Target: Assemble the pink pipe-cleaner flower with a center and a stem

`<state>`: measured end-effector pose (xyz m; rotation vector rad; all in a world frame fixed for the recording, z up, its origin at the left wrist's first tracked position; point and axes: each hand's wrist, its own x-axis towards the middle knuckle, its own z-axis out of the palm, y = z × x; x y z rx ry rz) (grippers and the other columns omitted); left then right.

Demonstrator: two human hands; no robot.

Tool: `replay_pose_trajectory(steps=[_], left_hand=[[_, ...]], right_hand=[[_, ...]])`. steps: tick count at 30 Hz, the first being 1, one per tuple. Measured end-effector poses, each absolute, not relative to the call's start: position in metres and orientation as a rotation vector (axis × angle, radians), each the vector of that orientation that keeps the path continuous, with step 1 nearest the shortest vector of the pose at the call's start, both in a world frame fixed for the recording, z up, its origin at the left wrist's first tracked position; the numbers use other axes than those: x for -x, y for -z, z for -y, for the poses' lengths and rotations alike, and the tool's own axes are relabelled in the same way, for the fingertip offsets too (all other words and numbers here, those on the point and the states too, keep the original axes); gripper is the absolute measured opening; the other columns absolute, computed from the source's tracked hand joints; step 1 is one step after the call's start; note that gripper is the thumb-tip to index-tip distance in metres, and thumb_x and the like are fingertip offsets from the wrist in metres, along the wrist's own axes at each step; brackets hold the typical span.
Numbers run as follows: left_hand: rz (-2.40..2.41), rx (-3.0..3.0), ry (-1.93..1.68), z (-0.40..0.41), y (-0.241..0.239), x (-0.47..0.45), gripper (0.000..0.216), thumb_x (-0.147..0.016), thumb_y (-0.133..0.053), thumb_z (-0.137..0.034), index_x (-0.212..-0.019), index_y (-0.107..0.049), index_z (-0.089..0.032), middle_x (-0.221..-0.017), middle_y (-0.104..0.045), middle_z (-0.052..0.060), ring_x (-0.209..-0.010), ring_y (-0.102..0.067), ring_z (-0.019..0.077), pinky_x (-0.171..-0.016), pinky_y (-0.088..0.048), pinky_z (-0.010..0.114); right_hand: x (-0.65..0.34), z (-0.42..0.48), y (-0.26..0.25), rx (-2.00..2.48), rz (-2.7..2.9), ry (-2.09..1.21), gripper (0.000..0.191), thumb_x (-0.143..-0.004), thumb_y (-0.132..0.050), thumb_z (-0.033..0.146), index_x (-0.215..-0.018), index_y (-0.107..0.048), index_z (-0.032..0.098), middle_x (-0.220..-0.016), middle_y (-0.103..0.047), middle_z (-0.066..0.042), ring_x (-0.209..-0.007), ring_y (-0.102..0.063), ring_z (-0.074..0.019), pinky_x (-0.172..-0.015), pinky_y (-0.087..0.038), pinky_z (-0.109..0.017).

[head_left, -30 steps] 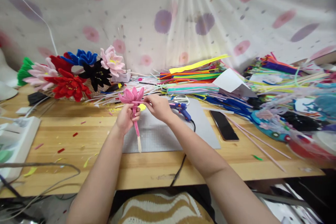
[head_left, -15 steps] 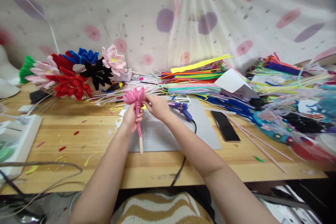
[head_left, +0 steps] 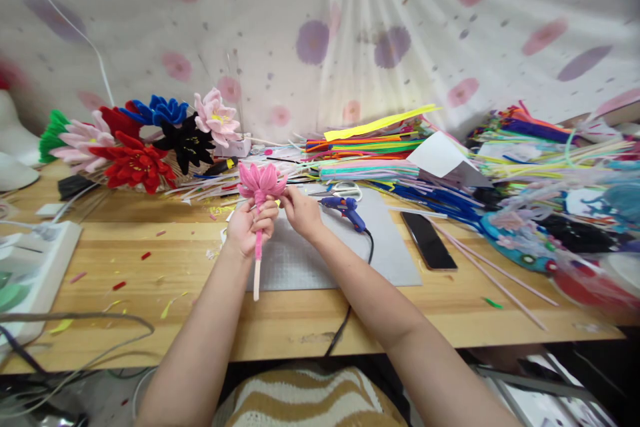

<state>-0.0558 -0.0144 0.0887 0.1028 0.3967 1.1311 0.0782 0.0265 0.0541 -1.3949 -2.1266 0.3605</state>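
Note:
My left hand (head_left: 253,223) is wrapped around the stem of a pink pipe-cleaner flower (head_left: 261,179), just below its petals. The flower stands upright, its petals spread at the top. Pink fuzzy wrapping covers the upper stem (head_left: 259,245), and a pale bare end sticks out below the hand. At the flower's right side, my right hand (head_left: 303,212) is closed, with thumb and fingertips pinched at the edge of a petal. The exact spot it grips is partly hidden. Under the hands lies a grey cutting mat (head_left: 300,267).
A blue glue gun (head_left: 344,208) and scissors (head_left: 347,191) lie on the mat, a black phone (head_left: 429,240) to its right. Bundles of pipe cleaners (head_left: 370,153) line the back. Finished fuzzy flowers (head_left: 137,160) stand back left, near a white power strip (head_left: 40,273).
The flower has turned in my left hand and its stem now hangs straighter. My left fingers have shifted up around the stem. The right hand has moved slightly down and right.

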Motion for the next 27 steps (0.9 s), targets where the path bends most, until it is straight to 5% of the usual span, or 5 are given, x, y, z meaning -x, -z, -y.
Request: replay_pose_trajectory(steps=[6,12,20,23,27], left_hand=[[-0.403,-0.183,-1.26,0.019,-0.092,0.04,0.016,-0.089,-0.037,-0.013,-0.085,-0.053,-0.015,-0.057,-0.034,-0.003,-0.041,-0.027,0.0025,-0.029,-0.018,0.008],[-0.435,-0.229,-1.239,0.015,-0.095,0.03,0.027,-0.091,-0.033,-0.02,-0.065,-0.041,-0.015,-0.053,-0.031,-0.004,-0.04,-0.025,0.0029,-0.031,-0.017,0.009],[-1.141,-0.596,-1.521,0.0,-0.089,0.011,0.018,-0.088,-0.039,-0.03,-0.075,-0.042,-0.02,-0.051,-0.039,-0.006,-0.037,-0.025,0.0052,-0.035,-0.013,0.016],[-1.383,-0.8,-1.663,-0.006,-0.079,0.012,0.008,-0.08,-0.055,-0.02,-0.079,-0.047,-0.021,-0.058,-0.046,-0.006,-0.048,-0.04,0.0078,-0.043,-0.025,0.017],[-1.519,-0.954,-1.681,-0.01,-0.068,0.015,0.023,-0.069,-0.057,0.001,-0.072,-0.048,-0.02,-0.065,-0.046,-0.003,-0.062,-0.045,0.0103,-0.052,-0.03,0.017]], right_hand=[[-0.066,-0.022,-0.046,1.525,2.109,-0.497,0.028,-0.091,-0.034,0.036,-0.106,-0.05,0.019,-0.088,-0.068,-0.006,-0.074,-0.062,-0.0185,-0.06,-0.034,-0.025],[-0.07,-0.026,-0.041,1.535,2.08,-0.595,0.028,-0.086,-0.041,0.034,-0.108,-0.052,0.02,-0.089,-0.068,-0.005,-0.072,-0.061,-0.018,-0.062,-0.038,-0.025],[-0.1,-0.019,-0.067,1.209,1.984,-0.417,0.018,-0.083,-0.045,0.028,-0.09,-0.059,0.018,-0.084,-0.065,-0.003,-0.072,-0.057,-0.0121,-0.07,-0.041,-0.024],[-0.09,-0.006,-0.088,1.04,2.149,-0.331,0.023,-0.085,-0.042,0.024,-0.098,-0.06,0.018,-0.09,-0.065,-0.005,-0.08,-0.058,-0.0127,-0.075,-0.04,-0.023],[-0.067,-0.002,-0.115,1.099,2.208,-0.298,0.041,-0.087,-0.044,0.031,-0.126,-0.046,0.018,-0.105,-0.064,-0.006,-0.089,-0.06,-0.0156,-0.077,-0.042,-0.025]])
